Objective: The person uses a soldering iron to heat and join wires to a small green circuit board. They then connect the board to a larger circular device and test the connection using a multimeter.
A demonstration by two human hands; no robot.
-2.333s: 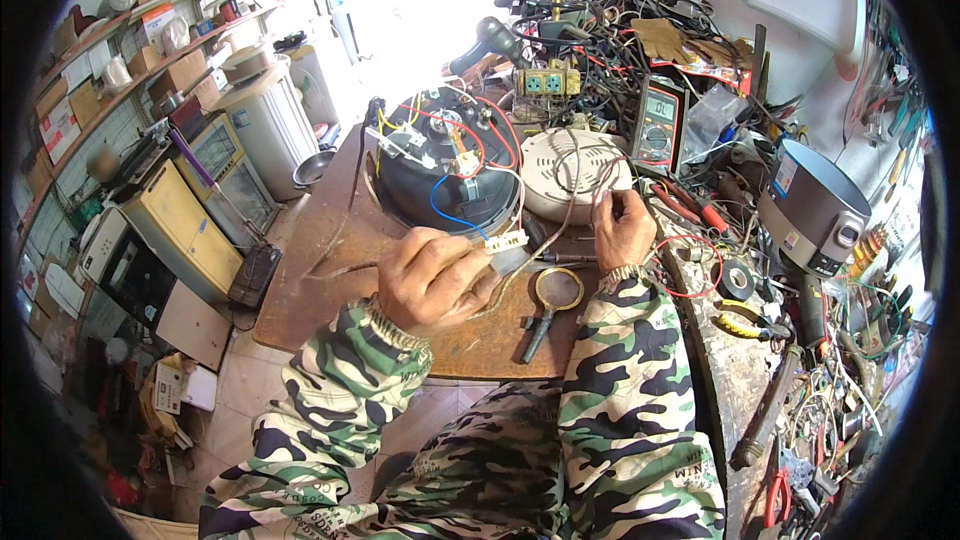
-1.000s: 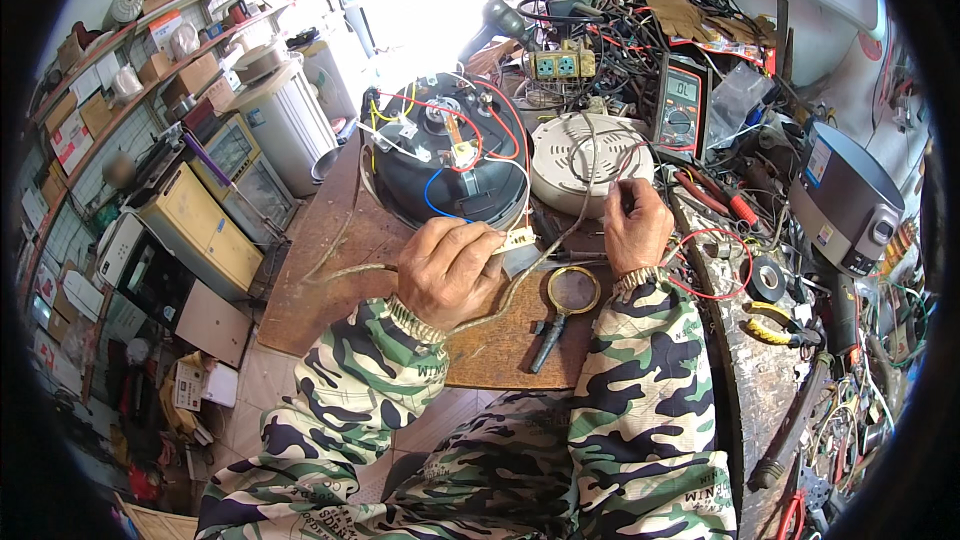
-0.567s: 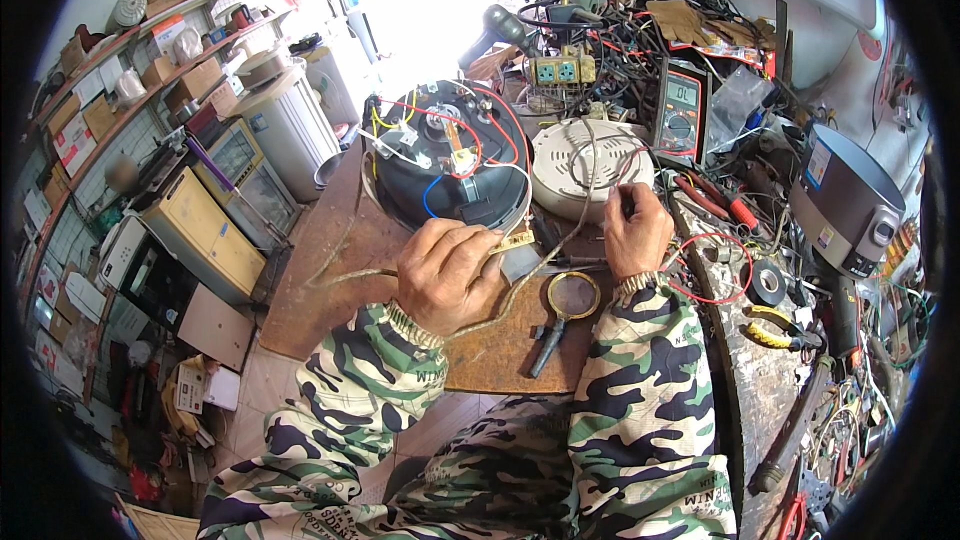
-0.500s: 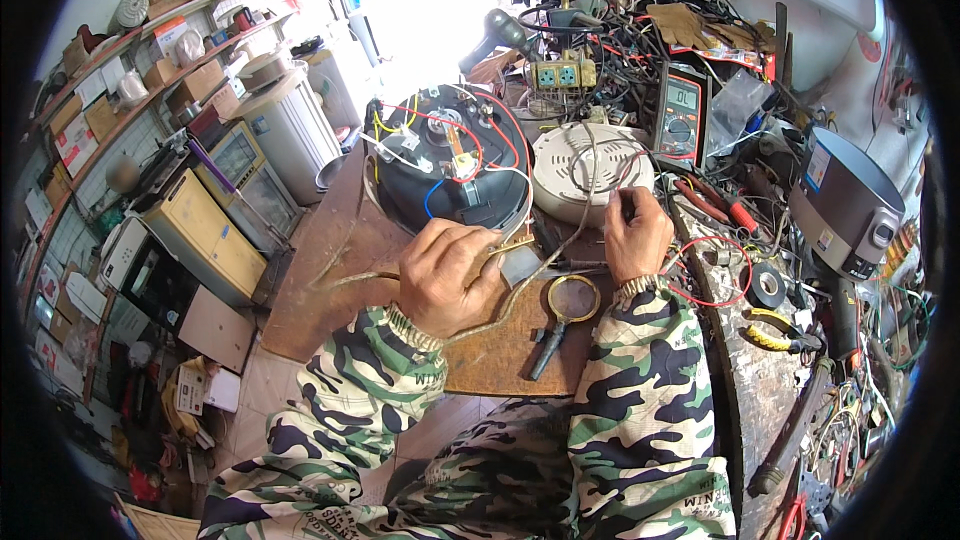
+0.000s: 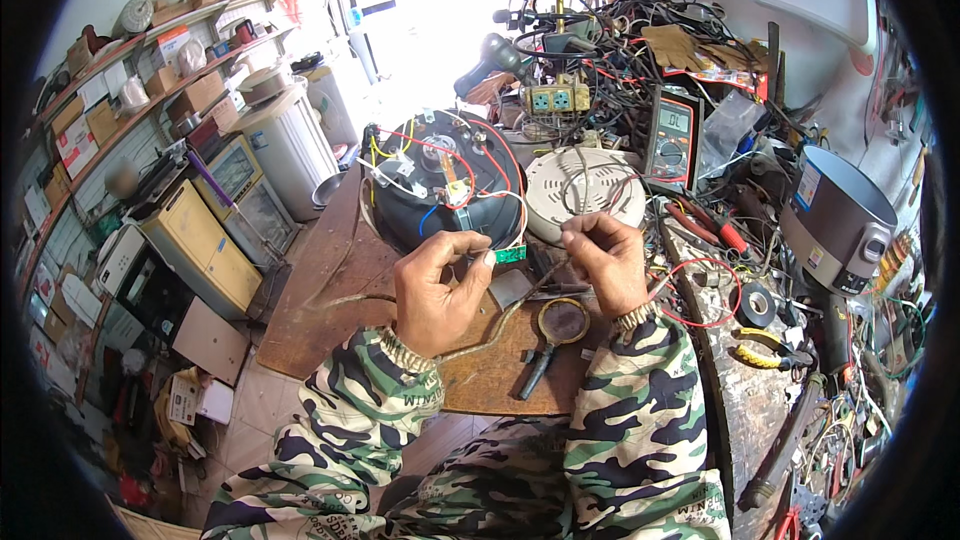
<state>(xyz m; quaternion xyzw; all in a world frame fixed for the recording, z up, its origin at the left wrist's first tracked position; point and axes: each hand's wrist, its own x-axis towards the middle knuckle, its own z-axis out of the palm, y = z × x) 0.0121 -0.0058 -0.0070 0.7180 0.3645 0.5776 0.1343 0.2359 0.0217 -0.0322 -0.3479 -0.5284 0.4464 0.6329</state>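
Note:
My left hand (image 5: 440,292) is closed in a pinch, and a small green circuit board (image 5: 511,254) sticks out at its fingertips. My right hand (image 5: 608,262) has thumb and index finger pressed together in front of the cream round base (image 5: 570,188); anything between them is too small to make out. Beyond my left hand lies an upturned black appliance bottom (image 5: 410,205) with red, yellow, blue and white wires. A braided cord (image 5: 485,340) runs under my hands across the wooden table. Below them lies a magnifying glass (image 5: 563,321) with a black handle.
On the right bench are a multimeter (image 5: 674,135), black tape (image 5: 757,306), yellow-handled pliers (image 5: 768,352) and a grey cooker body (image 5: 843,210). Tangled cables (image 5: 620,30) pile up behind a socket block (image 5: 556,98). Shelves and cabinets (image 5: 215,240) line the left.
The board at my left fingertips has turned, showing its green face where a brownish strip showed before. My right hand has shifted left and slightly down, toward my left hand.

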